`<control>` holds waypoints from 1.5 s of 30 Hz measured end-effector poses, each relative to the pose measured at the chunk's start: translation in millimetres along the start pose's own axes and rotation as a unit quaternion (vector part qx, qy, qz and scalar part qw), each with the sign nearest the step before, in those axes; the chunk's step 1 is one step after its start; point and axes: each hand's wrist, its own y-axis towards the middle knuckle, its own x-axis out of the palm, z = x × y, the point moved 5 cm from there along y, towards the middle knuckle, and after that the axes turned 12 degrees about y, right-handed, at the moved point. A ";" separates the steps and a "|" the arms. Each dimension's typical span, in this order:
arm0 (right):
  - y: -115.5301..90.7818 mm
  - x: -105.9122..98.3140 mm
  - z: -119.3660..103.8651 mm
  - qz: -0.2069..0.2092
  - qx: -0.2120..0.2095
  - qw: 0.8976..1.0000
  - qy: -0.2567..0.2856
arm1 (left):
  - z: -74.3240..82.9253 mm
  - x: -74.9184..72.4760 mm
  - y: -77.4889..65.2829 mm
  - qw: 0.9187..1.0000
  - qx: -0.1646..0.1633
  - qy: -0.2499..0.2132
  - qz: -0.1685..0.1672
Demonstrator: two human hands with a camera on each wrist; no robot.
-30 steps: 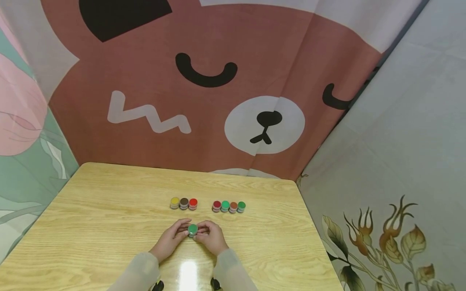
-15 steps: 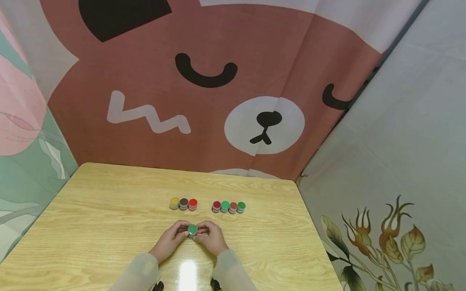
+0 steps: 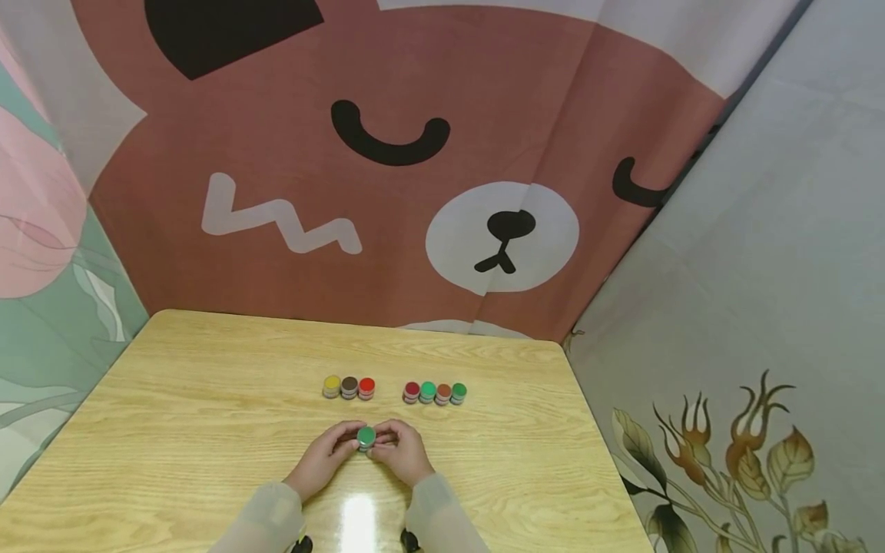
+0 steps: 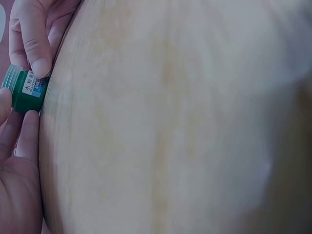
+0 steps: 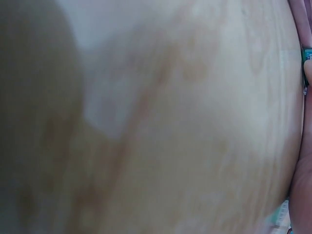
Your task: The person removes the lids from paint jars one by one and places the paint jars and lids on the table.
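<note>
Near the table's front middle, a small green paint jar sits between both hands, its green top facing up in the head view. My left hand pinches it from the left side. From the right, my right hand holds it with thumb and fingers. In the left wrist view the jar shows a white and blue label and a ridged, clear-looking rim, with fingertips around it. Only a sliver of the jar appears at the right wrist view's edge, partly covered by fingers.
Behind the hands stands a row of three jars, yellow, brown and red. Right of a gap comes another row: dark red, light green, orange-brown and green. A bear-print cloth hangs behind the wooden table.
The left hand's upper fingers have lowered slightly toward the jar. The jar, the right hand and both rows of jars stay in place.
</note>
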 end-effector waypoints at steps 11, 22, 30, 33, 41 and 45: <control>-0.4 -0.2 -1.6 0.001 0.003 1.000 0.002 | -1.6 0.8 1.0 1.000 -0.007 -0.019 0.005; -0.3 -0.5 -0.2 -0.004 0.008 1.000 0.008 | -0.2 0.2 0.8 0.999 -0.023 0.017 0.013; -0.4 -0.6 -0.8 -0.006 -0.001 1.000 0.006 | 0.0 0.2 0.9 1.000 -0.009 -0.014 0.002; 0.1 -0.5 -0.9 -0.005 -0.005 1.000 0.008 | 0.0 0.2 0.7 1.000 -0.012 -0.027 0.000; -0.6 -1.0 -2.1 -0.003 -0.005 1.000 0.013 | 5.5 -1.9 -2.3 1.000 -0.006 0.001 0.011; -1.0 -0.3 -3.1 -0.004 -0.004 1.000 0.007 | 4.8 -1.6 -1.6 1.000 -0.015 0.009 0.011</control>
